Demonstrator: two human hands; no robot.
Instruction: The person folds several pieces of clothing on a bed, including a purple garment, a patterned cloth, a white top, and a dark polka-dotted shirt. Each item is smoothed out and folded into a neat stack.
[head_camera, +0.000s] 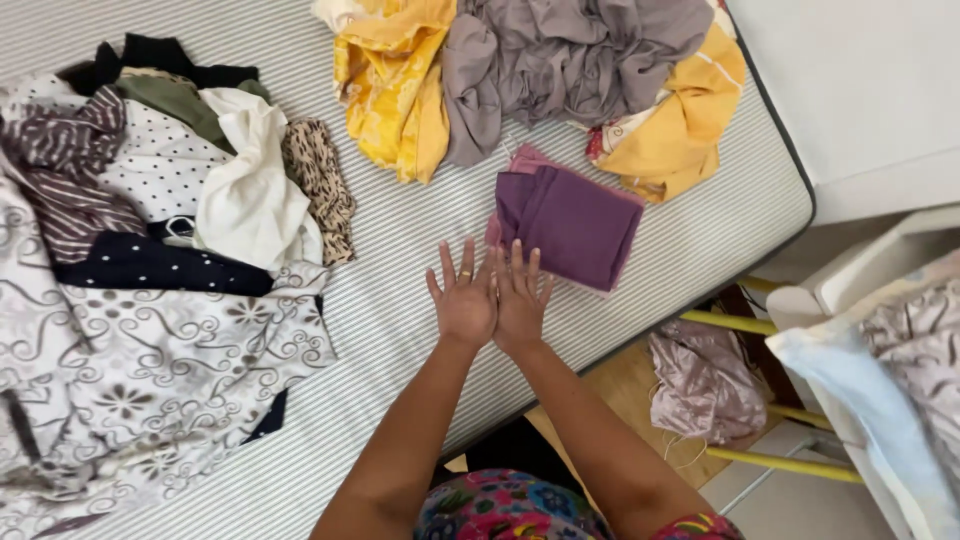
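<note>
A folded purple cloth (572, 222) lies on the striped mattress (400, 250), near its right edge. My left hand (461, 298) and my right hand (519, 300) rest flat side by side on the mattress, fingers spread, just below and left of the purple cloth. The right hand's fingertips come close to the cloth's lower left corner. Neither hand holds anything. A ring shows on a finger of my left hand.
A heap of mixed clothes (150, 200) covers the mattress's left side. Yellow and grey fabric (540, 70) is piled at the top. Right of the bed stand a white cabinet (870, 90), a pillow (880, 390) and a pinkish cloth (705, 380) on the floor.
</note>
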